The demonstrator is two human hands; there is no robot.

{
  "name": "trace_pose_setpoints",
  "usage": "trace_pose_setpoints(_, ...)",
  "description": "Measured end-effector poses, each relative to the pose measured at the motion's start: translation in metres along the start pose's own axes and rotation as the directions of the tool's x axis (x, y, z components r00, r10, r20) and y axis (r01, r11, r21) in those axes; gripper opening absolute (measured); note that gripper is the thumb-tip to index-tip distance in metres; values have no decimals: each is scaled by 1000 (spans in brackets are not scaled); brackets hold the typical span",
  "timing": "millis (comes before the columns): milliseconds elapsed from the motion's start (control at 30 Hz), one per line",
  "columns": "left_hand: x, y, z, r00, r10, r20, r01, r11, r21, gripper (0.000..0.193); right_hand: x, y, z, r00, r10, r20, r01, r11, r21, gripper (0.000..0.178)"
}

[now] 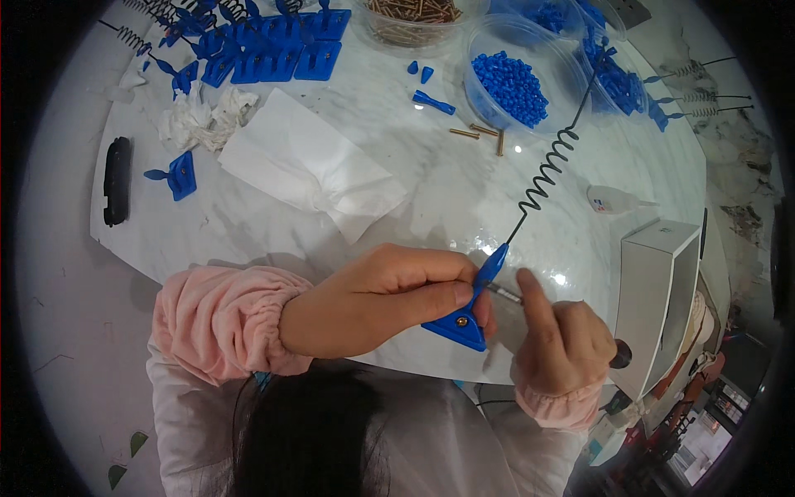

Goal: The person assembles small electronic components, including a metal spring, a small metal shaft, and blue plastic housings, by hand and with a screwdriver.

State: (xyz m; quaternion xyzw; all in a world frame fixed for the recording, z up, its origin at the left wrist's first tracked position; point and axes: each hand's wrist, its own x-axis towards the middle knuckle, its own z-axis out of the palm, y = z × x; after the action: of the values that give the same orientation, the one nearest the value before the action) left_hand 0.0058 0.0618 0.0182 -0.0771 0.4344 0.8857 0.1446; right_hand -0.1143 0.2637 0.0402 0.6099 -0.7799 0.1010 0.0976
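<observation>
My left hand (389, 294) is closed on a blue plastic base (460, 329) with a tapered stem, low over the table's near edge. A brass-coloured screw head shows in the base. From the stem a black coiled wire (542, 178) runs up to the right, with a blue tip at its far end above the tubs. My right hand (563, 340) is closed around a screwdriver (507, 293). Its metal shaft points at the blue stem, and its dark handle end sticks out behind the palm. Whether the shaft's tip touches the stem is hidden by my left fingers.
Transparent tubs hold small blue pieces (509, 89) and brass screws (410, 18). Loose screws (499, 142) lie nearby. Assembled blue bases (265, 62) fill the far left. White paper (302, 166), a black case (118, 182), a small bottle (613, 200) and a white box (658, 240) stand around.
</observation>
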Motion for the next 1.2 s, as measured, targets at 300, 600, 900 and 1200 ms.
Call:
trace_pose_setpoints(300, -2, 4, 2, 999, -42, 3, 42, 999, -34, 23, 0, -1, 2, 1000, -25, -12, 25, 1000, 18, 61)
trace_pose_setpoints(600, 0, 1, -2, 999, -5, 48, 7, 999, -39, 24, -1, 5, 4, 997, -54, -52, 57, 997, 43, 61)
trace_pose_setpoints(900, -2, 1, -2, 999, -8, 54, 10, 999, -36, 23, 0, 2, 1, 999, -48, -8, 49, 998, 46, 65)
trace_pose_setpoints(1200, 0, -1, -2, 999, -8, 51, 10, 1000, -26, 25, 0, 2, 1, 1000, -12, -1, 12, 997, 75, 62)
